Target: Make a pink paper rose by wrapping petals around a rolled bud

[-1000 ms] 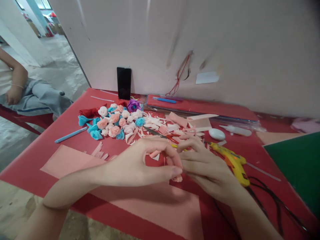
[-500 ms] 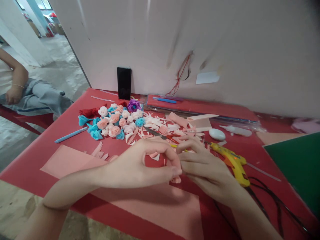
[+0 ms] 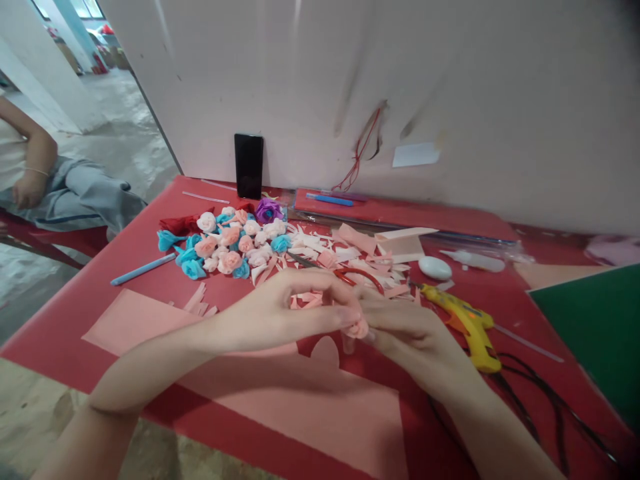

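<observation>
A small pink paper rose [image 3: 357, 328] is pinched between the fingertips of both hands over the red table. My left hand [image 3: 295, 310] reaches in from the left, its thumb and forefinger closed on the flower. From the right, my right hand [image 3: 410, 327] grips the flower's other side with thumb and fingers. Below them lies a large pink crepe paper sheet [image 3: 320, 413], with a rounded pink paper petal [image 3: 325, 352] at its upper edge. Red-handled scissors [image 3: 357, 275] rest among pink paper scraps [image 3: 330, 250] just beyond my hands.
Finished paper roses [image 3: 230, 240] are heaped at the back left, near a phone [image 3: 249, 167] leaning on the wall. A yellow glue gun [image 3: 463, 323] with cables lies at right, beside a white egg-shaped object [image 3: 435, 268] and a green sheet [image 3: 595, 333]. Another person [image 3: 55, 173] sits at left.
Both hands have lifted slightly, and the rose shows more clearly between the fingertips. The petal on the table and the scissors' handle have come into view.
</observation>
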The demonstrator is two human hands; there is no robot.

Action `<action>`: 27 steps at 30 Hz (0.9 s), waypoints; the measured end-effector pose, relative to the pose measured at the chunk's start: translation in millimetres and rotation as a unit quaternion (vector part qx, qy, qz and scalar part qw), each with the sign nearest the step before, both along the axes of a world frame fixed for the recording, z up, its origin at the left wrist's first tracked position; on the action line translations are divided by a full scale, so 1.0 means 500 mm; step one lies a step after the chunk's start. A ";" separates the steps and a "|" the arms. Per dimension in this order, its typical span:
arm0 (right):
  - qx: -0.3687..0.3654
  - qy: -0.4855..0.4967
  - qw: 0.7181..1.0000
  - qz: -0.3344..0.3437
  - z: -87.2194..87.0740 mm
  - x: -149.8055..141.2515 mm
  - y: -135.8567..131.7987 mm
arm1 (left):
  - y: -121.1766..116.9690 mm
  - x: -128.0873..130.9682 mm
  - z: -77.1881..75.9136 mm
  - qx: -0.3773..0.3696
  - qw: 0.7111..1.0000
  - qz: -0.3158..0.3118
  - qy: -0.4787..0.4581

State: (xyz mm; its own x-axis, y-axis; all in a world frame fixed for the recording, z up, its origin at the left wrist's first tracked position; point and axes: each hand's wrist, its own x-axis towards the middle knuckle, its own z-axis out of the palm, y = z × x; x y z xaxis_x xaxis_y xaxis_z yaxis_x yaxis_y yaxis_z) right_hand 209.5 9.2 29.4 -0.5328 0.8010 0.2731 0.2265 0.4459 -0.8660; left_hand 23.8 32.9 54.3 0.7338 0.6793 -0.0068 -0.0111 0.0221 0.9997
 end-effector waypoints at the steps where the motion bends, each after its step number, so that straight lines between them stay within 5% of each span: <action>1: -0.015 0.004 1.000 -0.003 0.000 0.000 -0.001 | 0.000 0.000 0.000 -0.021 1.000 -0.006 -0.003; 6: -0.051 0.024 0.998 -0.011 0.002 0.001 -0.003 | 0.002 -0.002 -0.005 -0.072 0.997 -0.016 -0.020; 27: -0.070 0.019 0.997 -0.004 0.005 0.000 -0.003 | 0.005 -0.003 -0.008 -0.080 0.996 -0.011 -0.040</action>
State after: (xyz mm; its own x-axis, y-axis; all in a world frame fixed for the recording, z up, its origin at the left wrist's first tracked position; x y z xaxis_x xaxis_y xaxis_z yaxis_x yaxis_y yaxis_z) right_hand 209.6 7.6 31.7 -0.5179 0.8368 0.1777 0.1953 0.3179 -0.9278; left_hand 22.2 35.5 50.3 0.7516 0.6573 -0.0543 -0.0888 0.1824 0.9792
